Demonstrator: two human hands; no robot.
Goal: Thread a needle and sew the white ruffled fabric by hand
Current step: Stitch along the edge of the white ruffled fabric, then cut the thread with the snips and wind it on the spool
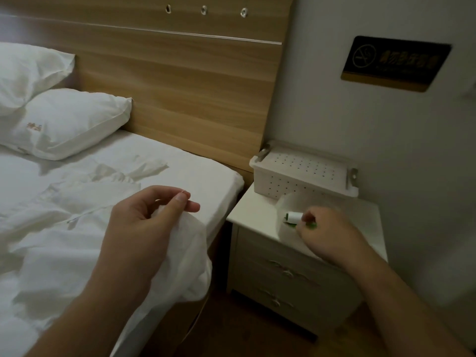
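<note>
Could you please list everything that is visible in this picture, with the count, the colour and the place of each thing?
white fabric: one, white, on the bed at its near edge, under the left hand.
spool: one, white with green ends, on the nightstand, at the right hand's fingertips.
pillows: two, white, at the head of the bed, left.
bed: one, white sheet, left half of the view.
headboard: one, light wood, behind the bed.
nightstand: one, white top, right of the bed.
perforated box: one, white, at the back of the nightstand.
sign: one, dark with gold edge, on the wall.
left hand: one, pinching the fabric.
right hand: one, on the nightstand, fingers curled at the spool.
</note>
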